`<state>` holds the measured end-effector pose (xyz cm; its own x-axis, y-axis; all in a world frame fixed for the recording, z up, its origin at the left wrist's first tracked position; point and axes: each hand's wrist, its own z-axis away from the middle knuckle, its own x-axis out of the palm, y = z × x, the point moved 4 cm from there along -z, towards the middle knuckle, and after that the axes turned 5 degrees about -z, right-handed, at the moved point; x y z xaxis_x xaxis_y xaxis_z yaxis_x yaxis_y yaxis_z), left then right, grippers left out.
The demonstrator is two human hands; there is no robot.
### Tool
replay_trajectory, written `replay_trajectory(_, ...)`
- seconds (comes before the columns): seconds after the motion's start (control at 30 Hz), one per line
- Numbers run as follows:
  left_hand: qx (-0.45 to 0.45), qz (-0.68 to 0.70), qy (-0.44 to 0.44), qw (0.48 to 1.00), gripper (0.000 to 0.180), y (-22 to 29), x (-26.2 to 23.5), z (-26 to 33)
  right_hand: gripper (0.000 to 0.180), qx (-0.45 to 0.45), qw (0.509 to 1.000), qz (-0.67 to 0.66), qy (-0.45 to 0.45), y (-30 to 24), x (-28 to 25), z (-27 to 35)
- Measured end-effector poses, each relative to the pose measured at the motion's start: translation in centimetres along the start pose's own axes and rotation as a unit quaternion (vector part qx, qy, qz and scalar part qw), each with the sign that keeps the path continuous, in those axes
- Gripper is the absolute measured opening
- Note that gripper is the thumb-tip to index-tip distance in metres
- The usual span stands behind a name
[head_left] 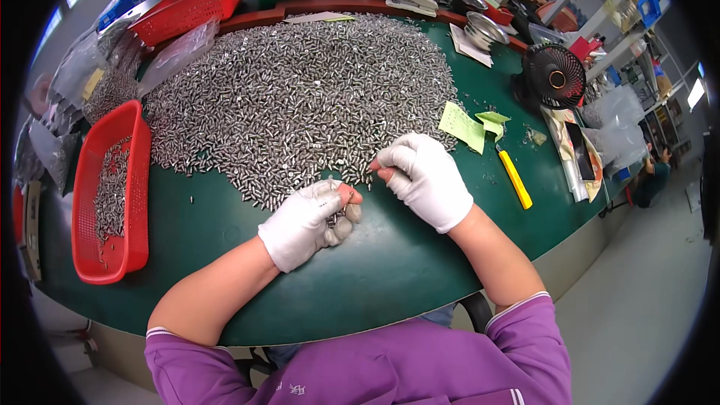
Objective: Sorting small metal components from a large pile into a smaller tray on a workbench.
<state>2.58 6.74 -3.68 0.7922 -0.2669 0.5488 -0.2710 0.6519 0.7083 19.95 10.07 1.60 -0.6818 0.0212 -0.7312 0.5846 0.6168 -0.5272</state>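
A broad heap of small silvery metal pins (300, 82) covers the far part of the green table. At its near edge, my left hand (311, 219), in a white glove with bare thumb and fingertip, is curled around several of these metal pins (335, 219). My right hand (420, 180), gloved the same way, hovers just right of it over the heap's edge. Its thumb and index finger are pinched together; whatever sits between them is too small to make out. The two hands are apart.
A red plastic basket (138, 247) with more pins stands at the left. Right of the heap lie green paper slips (461, 127), a yellow utility knife (514, 178), a black fan (553, 76) and a phone (579, 151). Another red basket (195, 4) rests at the far left. Two people are in the background.
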Motion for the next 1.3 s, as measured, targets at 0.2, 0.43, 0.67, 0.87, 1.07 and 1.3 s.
replay_trajectory(0.2, 0.008, 0.019, -0.029, 0.999, 0.021, 0.2, 0.0, 0.0, 0.012, -0.003, 0.993, 0.073, -0.091, 0.2, 0.8, -0.2)
replay_trajectory(0.43, 0.006, 0.022, -0.054, 0.998, 0.019, 0.6, 0.4, 0.3, 0.010, 0.010, 0.985, 0.136, -0.102, 0.4, 1.0, -0.2)
replay_trajectory(0.67, 0.020, -0.019, -0.090, 0.996, 0.017, 0.2, 0.2, -0.1, 0.014, -0.046, 0.992, -0.097, -0.062, -1.6, 0.9, -0.1)
replay_trajectory(0.87, 0.005, -0.052, -0.105, 0.993, 0.017, 0.4, 0.6, 0.1, 0.013, -0.021, 0.981, -0.179, -0.077, -1.8, 1.2, 0.0)
replay_trajectory(1.07, 0.016, -0.042, -0.060, 0.997, 0.016, 0.2, 0.4, 0.0, 0.011, -0.025, 0.997, -0.074, -0.029, -0.6, 0.5, -0.3)
replay_trajectory(1.3, 0.000, -0.039, -0.065, 0.997, 0.025, 0.4, 0.1, -0.1, 0.008, -0.017, 0.987, 0.066, -0.142, -0.5, 0.9, -0.4)
